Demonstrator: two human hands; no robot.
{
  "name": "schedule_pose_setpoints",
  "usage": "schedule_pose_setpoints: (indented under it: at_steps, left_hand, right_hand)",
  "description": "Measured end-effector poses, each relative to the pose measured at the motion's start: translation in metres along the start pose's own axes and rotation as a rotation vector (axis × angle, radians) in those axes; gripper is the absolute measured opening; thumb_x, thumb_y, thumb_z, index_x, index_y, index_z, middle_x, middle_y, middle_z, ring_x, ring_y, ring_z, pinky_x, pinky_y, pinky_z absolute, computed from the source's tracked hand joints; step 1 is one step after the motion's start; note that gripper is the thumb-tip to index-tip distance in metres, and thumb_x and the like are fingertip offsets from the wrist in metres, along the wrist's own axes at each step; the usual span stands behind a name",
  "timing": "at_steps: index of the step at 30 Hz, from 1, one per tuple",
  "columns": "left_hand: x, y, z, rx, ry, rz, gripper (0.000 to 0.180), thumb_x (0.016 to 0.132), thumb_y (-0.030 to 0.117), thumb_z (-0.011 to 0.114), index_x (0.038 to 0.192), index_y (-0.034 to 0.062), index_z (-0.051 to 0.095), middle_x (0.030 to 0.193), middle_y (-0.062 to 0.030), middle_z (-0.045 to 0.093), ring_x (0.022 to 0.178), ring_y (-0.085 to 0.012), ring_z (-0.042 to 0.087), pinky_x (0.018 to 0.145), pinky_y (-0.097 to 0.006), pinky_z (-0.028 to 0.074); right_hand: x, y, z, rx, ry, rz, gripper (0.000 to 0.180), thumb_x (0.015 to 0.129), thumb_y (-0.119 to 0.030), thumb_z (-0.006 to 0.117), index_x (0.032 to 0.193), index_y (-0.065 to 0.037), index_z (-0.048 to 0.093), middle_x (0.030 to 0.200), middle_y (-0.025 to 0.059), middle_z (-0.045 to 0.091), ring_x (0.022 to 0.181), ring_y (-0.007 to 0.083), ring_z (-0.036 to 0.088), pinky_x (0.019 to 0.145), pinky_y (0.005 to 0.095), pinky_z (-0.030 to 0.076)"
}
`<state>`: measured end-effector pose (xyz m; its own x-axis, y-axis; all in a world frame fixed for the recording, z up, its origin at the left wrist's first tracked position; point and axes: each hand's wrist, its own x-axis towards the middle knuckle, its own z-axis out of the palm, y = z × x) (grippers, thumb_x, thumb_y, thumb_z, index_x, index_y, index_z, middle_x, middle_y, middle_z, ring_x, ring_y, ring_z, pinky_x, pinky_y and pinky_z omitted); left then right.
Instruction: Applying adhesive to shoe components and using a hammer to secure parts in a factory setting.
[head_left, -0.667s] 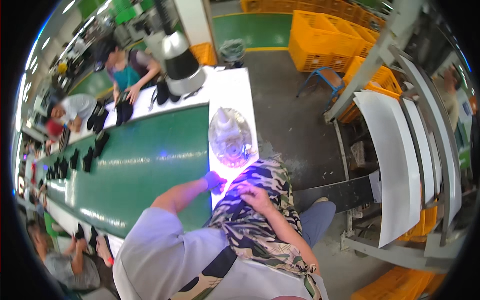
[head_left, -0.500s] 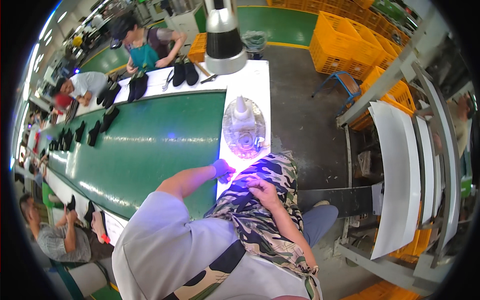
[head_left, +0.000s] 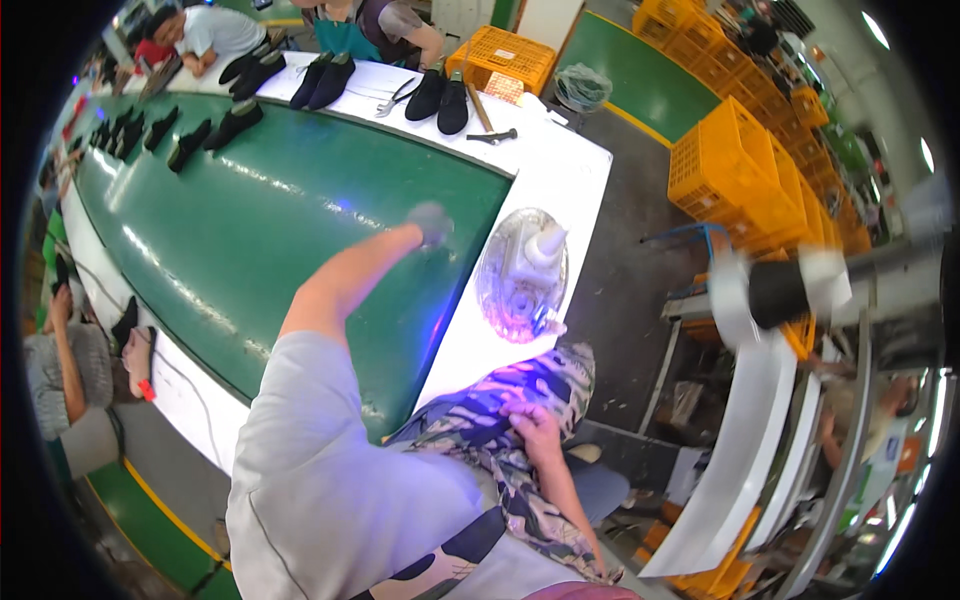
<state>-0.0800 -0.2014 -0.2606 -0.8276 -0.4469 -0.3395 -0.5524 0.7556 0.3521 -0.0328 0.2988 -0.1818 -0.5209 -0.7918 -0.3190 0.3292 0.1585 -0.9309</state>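
Observation:
My left hand [head_left: 430, 224], in a greyish glove, is stretched over the green conveyor belt [head_left: 330, 215]. Motion smears its fingers, and nothing can be made out in it. Low over my lap, my right hand [head_left: 537, 430] rests against a camouflage apron [head_left: 470, 405]. Its fingers are curled together, hiding whatever they may hold. Between the belt and the right edge of the white bench [head_left: 455, 372] stands a white bottle with a cone-shaped nozzle [head_left: 543, 245], on a round, shiny, plastic-covered dish [head_left: 492, 290]. Neither hand touches the bottle or dish.
Black shoes [head_left: 440, 100] line the far bench, beside a hammer [head_left: 488, 120] and a plier-like tool [head_left: 398, 97]. More shoes [head_left: 232, 126] lie on the belt. Co-workers sit across and at left. Yellow crates [head_left: 735, 170] and a blurred lamp [head_left: 780, 290] are at right.
My left hand has moved from the bench edge by my lap, forward and out over the belt. My right hand stays at the apron. The view has turned, bringing the lamp to the right.

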Motion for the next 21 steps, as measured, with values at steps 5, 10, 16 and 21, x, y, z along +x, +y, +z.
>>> schedule_pose_setpoints:
  at_steps: [5,10,16,21]
  left_hand:
    - [0.12,0.028,-0.088,-0.12,0.349,-0.018,0.043,0.084,0.023,0.059,0.122,0.0052,0.058,0.126,-0.0167,0.058,0.114,-0.032,0.057,0.099,-0.04,0.044]
    - [0.208,0.028,-0.081,0.002,0.266,-0.087,0.031,0.092,0.027,0.056,0.112,0.0042,0.065,0.117,-0.0161,0.06,0.113,-0.0289,0.058,0.091,-0.04,0.049]
    - [0.23,0.047,-0.074,0.199,0.192,-0.023,0.027,0.09,0.025,0.056,0.108,0.0094,0.068,0.096,-0.0139,0.07,0.091,-0.0298,0.068,0.078,-0.042,0.053]
    - [0.167,0.092,-0.059,-0.097,0.213,0.222,0.02,0.085,0.019,0.055,0.097,0.0051,0.064,0.093,-0.0198,0.067,0.088,-0.0374,0.065,0.078,-0.046,0.051]
  right_hand:
    - [0.023,-0.004,-0.001,0.032,0.051,0.027,0.012,0.085,0.003,0.057,0.095,0.0,0.064,0.102,0.0108,0.068,0.112,0.0248,0.058,0.103,0.0377,0.038]
    - [0.041,-0.012,-0.001,0.268,0.133,0.215,0.011,0.087,0.002,0.059,0.097,0.001,0.063,0.102,0.0138,0.068,0.101,0.0246,0.063,0.096,0.0376,0.045]
    - [0.06,-0.016,-0.002,0.409,0.219,0.291,0.012,0.088,0.0,0.06,0.1,0.0,0.062,0.103,0.0149,0.067,0.097,0.0258,0.065,0.092,0.0387,0.049]
    - [0.068,-0.023,-0.004,0.467,0.214,0.335,0.014,0.088,-0.002,0.061,0.102,0.0,0.061,0.102,0.0171,0.066,0.098,0.0304,0.065,0.092,0.044,0.051]
